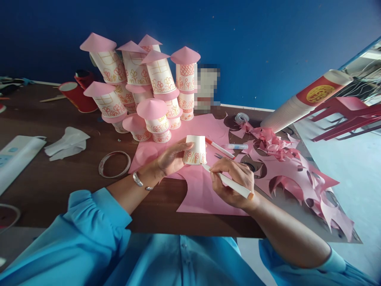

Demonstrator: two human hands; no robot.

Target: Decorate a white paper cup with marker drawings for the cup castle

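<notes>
My left hand (pixel 175 158) holds a white paper cup (pixel 195 147) upside down, fingers around its left side. Red and orange flowers are drawn along the cup's lower part. In my right hand (pixel 232 180) is a white marker (pixel 235 186) with an orange end, its tip at the cup's lower right edge. Pink paper (pixel 205 194) lies beneath both hands. Just behind the cup rests a red and white marker (pixel 220 148), with scissors (pixel 218 156) partly hidden beside my right hand.
Decorated cup towers with pink cone roofs (pixel 162 75) stand behind my left hand. A tape roll (pixel 114 164), crumpled tissue (pixel 68 143) and power strip (pixel 19 159) lie left. Pink scraps (pixel 285 167), a glue tube (pixel 236 146) and a leaning cup stack (pixel 297 104) are right.
</notes>
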